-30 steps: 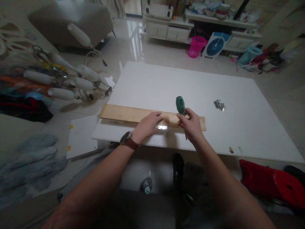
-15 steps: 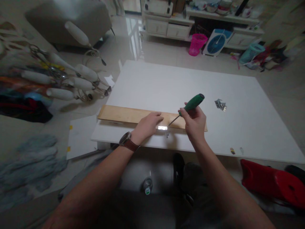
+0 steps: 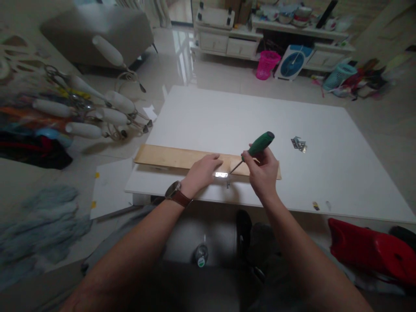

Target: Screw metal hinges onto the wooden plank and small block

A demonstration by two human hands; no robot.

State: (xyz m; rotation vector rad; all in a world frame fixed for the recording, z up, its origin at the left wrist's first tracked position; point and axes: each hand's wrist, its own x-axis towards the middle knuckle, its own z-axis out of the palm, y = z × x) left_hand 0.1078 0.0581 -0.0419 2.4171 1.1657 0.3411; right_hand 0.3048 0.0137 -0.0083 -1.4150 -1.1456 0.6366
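Note:
A light wooden plank (image 3: 169,157) lies along the near edge of a white table (image 3: 247,117). My left hand (image 3: 202,170), with a brown-strapped watch on its wrist, rests on the plank with fingers curled beside a small shiny metal hinge (image 3: 221,174). My right hand (image 3: 262,170) grips a green-handled screwdriver (image 3: 256,148). The screwdriver is tilted, with its tip pointing down-left at the hinge. A small screw (image 3: 228,185) lies just below the hinge.
Several small metal hinges (image 3: 299,144) lie on the table to the right. A red object (image 3: 367,249) sits on the floor at lower right. White-handled tools (image 3: 97,115) lie at left. A bottle (image 3: 201,255) stands under the table edge.
My right hand turned the screwdriver from upright to slanted, then lowered its tip toward the hinge. My left hand stayed on the plank.

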